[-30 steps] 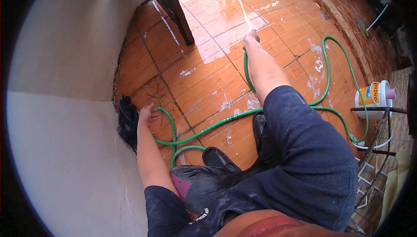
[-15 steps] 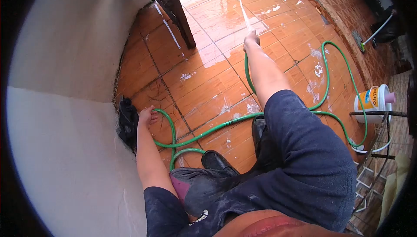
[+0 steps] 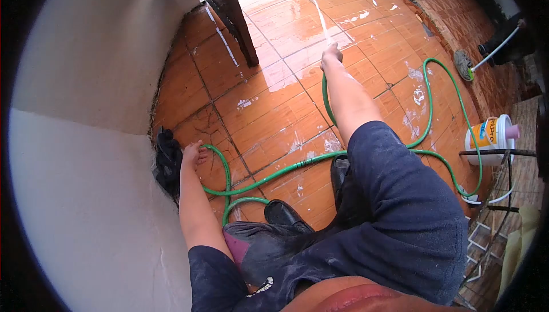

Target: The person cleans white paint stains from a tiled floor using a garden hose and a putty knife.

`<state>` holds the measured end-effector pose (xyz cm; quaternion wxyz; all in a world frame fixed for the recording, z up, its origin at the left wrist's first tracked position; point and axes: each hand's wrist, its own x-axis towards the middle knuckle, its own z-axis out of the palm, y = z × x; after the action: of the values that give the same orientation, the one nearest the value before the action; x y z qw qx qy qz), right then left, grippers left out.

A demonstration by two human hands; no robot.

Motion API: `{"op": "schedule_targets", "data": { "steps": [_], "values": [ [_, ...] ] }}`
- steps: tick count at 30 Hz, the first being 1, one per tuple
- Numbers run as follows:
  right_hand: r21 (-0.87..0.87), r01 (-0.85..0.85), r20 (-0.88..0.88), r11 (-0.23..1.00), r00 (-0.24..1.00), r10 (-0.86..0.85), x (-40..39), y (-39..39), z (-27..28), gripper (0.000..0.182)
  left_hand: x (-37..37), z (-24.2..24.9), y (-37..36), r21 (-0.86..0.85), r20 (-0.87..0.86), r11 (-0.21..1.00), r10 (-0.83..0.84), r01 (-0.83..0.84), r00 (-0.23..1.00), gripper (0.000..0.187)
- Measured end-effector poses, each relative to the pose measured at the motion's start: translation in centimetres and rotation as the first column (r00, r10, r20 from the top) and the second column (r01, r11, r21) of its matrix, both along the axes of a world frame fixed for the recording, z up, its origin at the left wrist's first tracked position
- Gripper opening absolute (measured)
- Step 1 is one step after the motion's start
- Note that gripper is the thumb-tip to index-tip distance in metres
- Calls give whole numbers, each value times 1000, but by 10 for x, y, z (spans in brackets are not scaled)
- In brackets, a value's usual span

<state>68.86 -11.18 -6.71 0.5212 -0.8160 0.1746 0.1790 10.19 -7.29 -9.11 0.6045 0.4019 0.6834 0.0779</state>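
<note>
A green garden hose (image 3: 271, 173) runs in loops over the wet orange tiles. My right hand (image 3: 331, 56), stretched out ahead, is closed around the hose's end, and a thin jet of water (image 3: 321, 18) shoots away from it. Low by the wall, my left hand (image 3: 195, 155) has its fingers loosely apart, with a hose loop right at the fingertips. My forearm hides part of that loop. Beside this hand a dark bundle (image 3: 167, 160) lies against the wall. Soapy white patches (image 3: 418, 95) dot the floor.
A white wall (image 3: 86, 186) borders my left. Ahead stands a dark wooden post (image 3: 235, 20). To the right are a white bucket (image 3: 502, 132), a metal frame (image 3: 497, 153) and a raised tiled edge (image 3: 423, 20). Beyond it, a person (image 3: 509, 40) holds a long-handled round scrubber (image 3: 464, 65).
The other person's scrubber has moved left and shows more fully beside the raised edge. My hands and the hose are almost where they were; the view has shifted slightly.
</note>
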Motion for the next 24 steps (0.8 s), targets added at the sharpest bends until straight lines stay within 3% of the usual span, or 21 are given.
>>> {"op": "schedule_targets", "data": {
  "steps": [5, 8, 14, 24],
  "values": [
    [127, 173, -247, 977, 959, -138, 19, -7, -36, 54, -1, -4, 2, -14, 31, 1000, -3, 4, 1000, 34],
    [127, 295, -323, 947, 915, -242, -14, -36, -8, 52, -2, -10, 4, -22, 49, 1000, -8, 9, 999, 33],
    [23, 286, -376, 958, 890, -256, -23, -41, -20, 52, 7, 0, 0, -21, 29, 1000, 3, -2, 1000, 32],
    [94, 275, -297, 957, 925, -237, -4, -43, -1, 58, 2, -3, 1, -37, 60, 999, 35, -33, 998, 28]
  ]
}}
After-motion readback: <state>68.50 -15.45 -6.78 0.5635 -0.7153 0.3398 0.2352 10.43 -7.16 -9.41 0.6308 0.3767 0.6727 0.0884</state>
